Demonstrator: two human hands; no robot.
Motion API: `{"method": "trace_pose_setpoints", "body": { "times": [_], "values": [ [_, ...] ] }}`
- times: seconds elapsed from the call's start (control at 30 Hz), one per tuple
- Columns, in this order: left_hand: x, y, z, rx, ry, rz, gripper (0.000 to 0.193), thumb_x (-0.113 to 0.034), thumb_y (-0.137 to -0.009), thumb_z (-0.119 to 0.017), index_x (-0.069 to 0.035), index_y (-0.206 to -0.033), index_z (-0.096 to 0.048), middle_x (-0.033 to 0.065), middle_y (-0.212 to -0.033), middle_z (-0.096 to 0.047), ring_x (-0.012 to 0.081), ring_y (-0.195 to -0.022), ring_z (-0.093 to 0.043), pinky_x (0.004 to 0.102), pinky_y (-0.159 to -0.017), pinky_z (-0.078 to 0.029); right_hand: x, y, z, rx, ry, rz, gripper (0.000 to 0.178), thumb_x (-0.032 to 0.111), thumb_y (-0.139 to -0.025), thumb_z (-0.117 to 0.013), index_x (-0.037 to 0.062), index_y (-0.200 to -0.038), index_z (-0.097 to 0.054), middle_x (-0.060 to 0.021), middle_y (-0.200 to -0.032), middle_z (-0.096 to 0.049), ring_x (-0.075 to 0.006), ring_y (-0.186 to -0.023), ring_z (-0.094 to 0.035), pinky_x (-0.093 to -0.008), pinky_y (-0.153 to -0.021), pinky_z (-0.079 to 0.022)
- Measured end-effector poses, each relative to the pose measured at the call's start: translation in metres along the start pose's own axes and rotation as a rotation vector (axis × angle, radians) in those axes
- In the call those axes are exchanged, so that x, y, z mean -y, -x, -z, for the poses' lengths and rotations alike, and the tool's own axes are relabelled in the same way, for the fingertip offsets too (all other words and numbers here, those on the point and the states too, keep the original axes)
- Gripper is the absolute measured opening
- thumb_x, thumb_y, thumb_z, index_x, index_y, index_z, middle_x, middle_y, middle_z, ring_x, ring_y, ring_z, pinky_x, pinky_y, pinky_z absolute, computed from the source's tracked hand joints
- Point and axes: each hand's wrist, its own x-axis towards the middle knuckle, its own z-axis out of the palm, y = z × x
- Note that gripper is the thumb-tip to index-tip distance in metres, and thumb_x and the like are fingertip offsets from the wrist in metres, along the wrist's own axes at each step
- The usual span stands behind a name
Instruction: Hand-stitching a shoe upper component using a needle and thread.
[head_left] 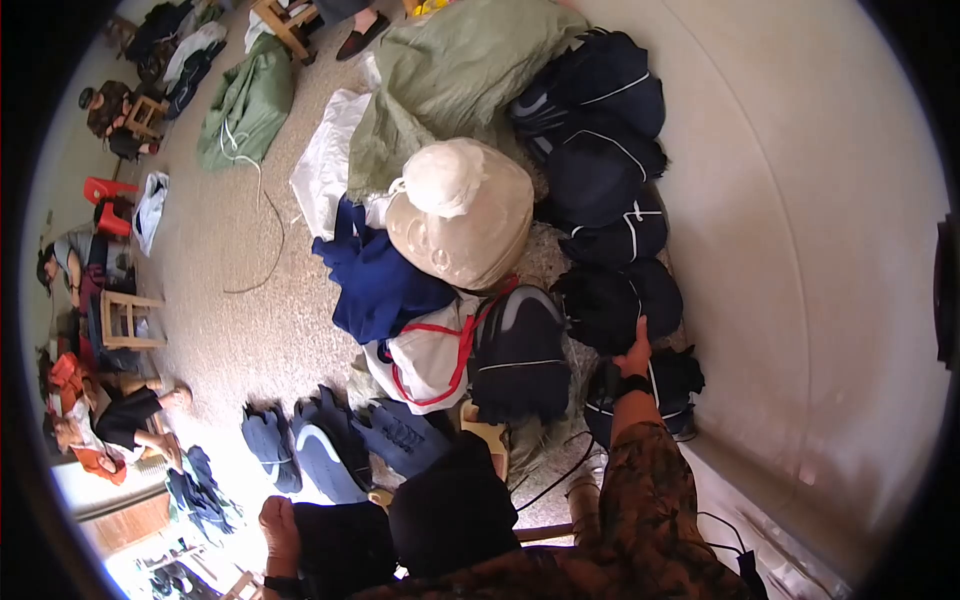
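Observation:
My right hand reaches forward along the wall side. Its fingers close at the lower edge of a dark cloth bundle tied with thin white cord; they are partly hidden against the cloth. Under my right wrist lies another dark tied bundle. Beside my dark-clad left knee, my left hand is curled into a fist, with nothing visible in it. Farther up, several similar bundles lie in a row. Just left of the held one stands a dark bundle with grey curved panels.
A stuffed beige sack with a knotted white top stands mid-floor, beside blue cloth, a white bag with red trim and a large green sack. A pale wall bounds the right. People and wooden stools are at left.

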Motion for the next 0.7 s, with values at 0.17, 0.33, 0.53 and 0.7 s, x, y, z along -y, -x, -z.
{"method": "trace_pose_setpoints", "body": {
  "times": [0.17, 0.33, 0.53, 0.7],
  "values": [
    [0.0, 0.002, 0.005, -0.002, 0.065, 0.064, 0.014, -0.005, -0.085, -0.049, 0.001, -0.073, -0.049, 0.0132, -0.065, -0.05, 0.0253, -0.059, -0.048, 0.036, -0.057, -0.041, 0.006, 0.009, 0.016, -0.049, 0.098, 0.081, 0.075, 0.053, -0.071, -0.071, 0.0023, -0.122, -0.05, -0.0108, -0.118, -0.056, -0.0263, -0.098, -0.058, -0.0437, -0.063, -0.047],
    [0.008, 0.003, 0.007, -0.009, 0.087, 0.087, 0.014, -0.003, -0.085, -0.048, 0.001, -0.072, -0.046, 0.0131, -0.065, -0.048, 0.0255, -0.058, -0.046, 0.036, -0.056, -0.04, 0.01, 0.021, 0.027, 0.086, 0.169, 0.09, 0.077, 0.054, -0.073, -0.069, 0.0037, -0.127, -0.047, -0.0099, -0.124, -0.053, -0.0242, -0.104, -0.055, -0.0391, -0.075, -0.045],
    [0.015, 0.006, 0.009, -0.014, 0.121, 0.121, 0.014, -0.003, -0.084, -0.048, 0.001, -0.071, -0.046, 0.0137, -0.066, -0.048, 0.0264, -0.059, -0.046, 0.0368, -0.057, -0.04, -0.003, 0.04, 0.018, -0.011, 0.409, 0.355, 0.069, 0.055, -0.079, -0.061, 0.0018, -0.123, -0.053, -0.0086, -0.116, -0.059, -0.022, -0.097, -0.059, -0.0342, -0.07, -0.049],
    [0.019, 0.006, 0.009, -0.001, 0.134, 0.123, 0.013, -0.004, -0.084, -0.049, 0.001, -0.072, -0.047, 0.0134, -0.066, -0.049, 0.0259, -0.059, -0.046, 0.0367, -0.057, -0.04, 0.0, 0.045, 0.005, -0.039, 0.383, 0.325, 0.065, 0.055, -0.082, -0.058, 0.0016, -0.119, -0.057, -0.0078, -0.11, -0.062, -0.0221, -0.092, -0.061, -0.0354, -0.068, -0.05]
  ]
}}
